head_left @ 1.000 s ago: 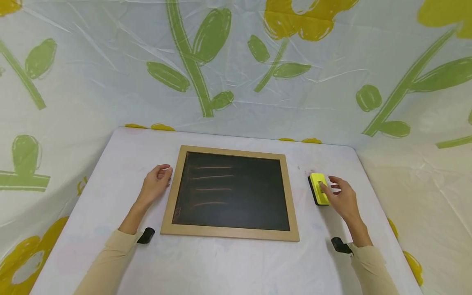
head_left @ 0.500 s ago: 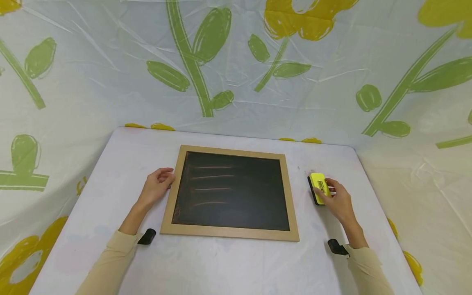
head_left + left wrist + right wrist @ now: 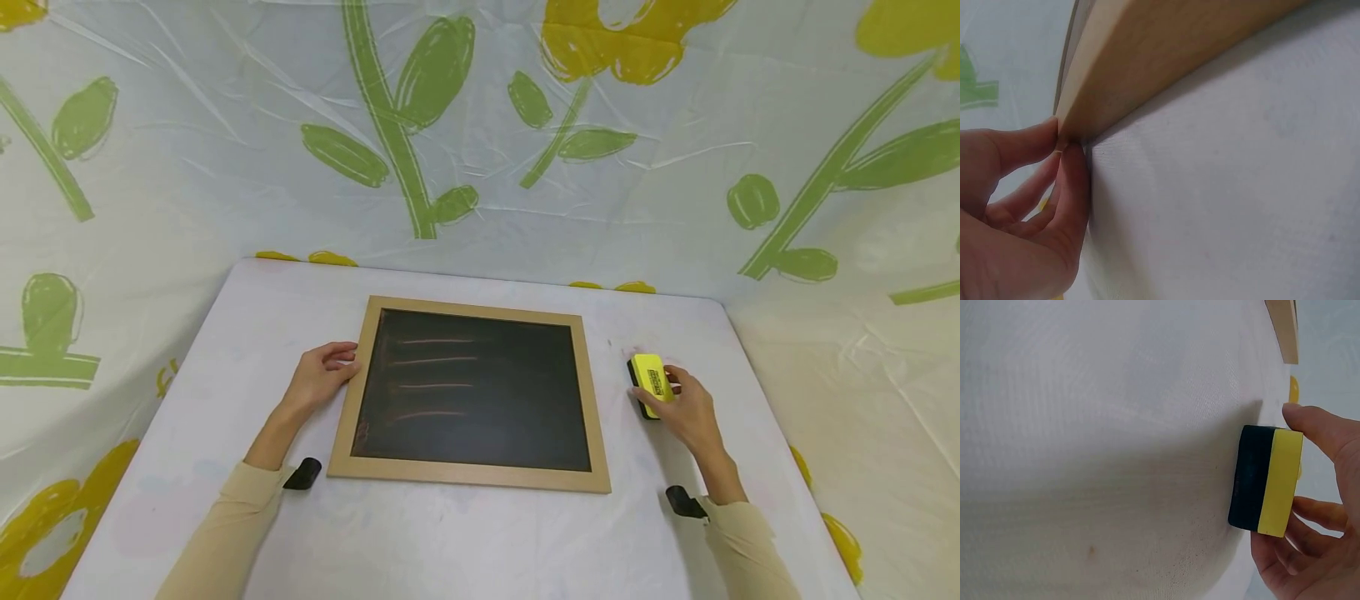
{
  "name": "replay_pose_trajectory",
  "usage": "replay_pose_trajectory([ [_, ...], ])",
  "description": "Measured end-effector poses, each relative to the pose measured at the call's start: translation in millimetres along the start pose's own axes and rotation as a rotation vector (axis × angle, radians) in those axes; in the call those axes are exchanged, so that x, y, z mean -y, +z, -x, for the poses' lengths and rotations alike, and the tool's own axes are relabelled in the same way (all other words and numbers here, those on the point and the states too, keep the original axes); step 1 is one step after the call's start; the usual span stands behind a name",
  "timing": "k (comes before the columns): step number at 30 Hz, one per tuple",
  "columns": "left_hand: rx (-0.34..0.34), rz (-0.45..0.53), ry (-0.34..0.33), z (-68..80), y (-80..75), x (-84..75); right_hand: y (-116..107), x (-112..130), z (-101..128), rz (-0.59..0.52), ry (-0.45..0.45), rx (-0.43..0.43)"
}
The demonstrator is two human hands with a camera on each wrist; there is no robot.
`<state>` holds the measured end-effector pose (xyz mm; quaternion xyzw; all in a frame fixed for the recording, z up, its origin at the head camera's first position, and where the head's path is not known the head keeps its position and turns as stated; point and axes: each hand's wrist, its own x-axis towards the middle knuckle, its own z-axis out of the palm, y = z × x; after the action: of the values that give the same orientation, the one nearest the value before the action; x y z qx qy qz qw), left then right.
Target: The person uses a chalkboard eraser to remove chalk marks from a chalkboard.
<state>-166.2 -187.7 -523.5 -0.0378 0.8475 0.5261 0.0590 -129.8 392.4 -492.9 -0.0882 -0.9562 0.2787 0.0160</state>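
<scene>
A wood-framed chalkboard (image 3: 471,387) with faint chalk lines lies flat on the white table (image 3: 465,542). My left hand (image 3: 322,377) touches its left frame edge (image 3: 1147,69), fingertips (image 3: 1060,140) against the wood. My right hand (image 3: 686,408) grips a yellow and black eraser (image 3: 649,383) to the right of the board; in the right wrist view the thumb and fingers pinch the eraser (image 3: 1266,478) from both sides, its black felt just over the table.
Plastic sheeting printed with green stems and yellow flowers (image 3: 420,125) surrounds the table on all sides. The table's right edge (image 3: 765,400) lies close beyond my right hand.
My right hand moved from hovering over the eraser to closing round it. My left hand slid a little right to touch the board's frame.
</scene>
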Motion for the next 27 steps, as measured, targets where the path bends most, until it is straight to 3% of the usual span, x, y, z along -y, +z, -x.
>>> replay_pose_trajectory([
  [7, -0.004, 0.019, 0.003, 0.6, -1.6, -2.9, -2, 1, -1, -0.011, -0.059, -0.022],
  [16, 0.008, 0.032, -0.007, -0.7, -1.8, -3.2, -3, 12, -6, -0.015, -0.052, -0.025],
  [27, -0.024, 0.042, -0.004, 0.2, 2.4, -10.9, 2, 33, -19, -0.031, -0.152, -0.055],
])
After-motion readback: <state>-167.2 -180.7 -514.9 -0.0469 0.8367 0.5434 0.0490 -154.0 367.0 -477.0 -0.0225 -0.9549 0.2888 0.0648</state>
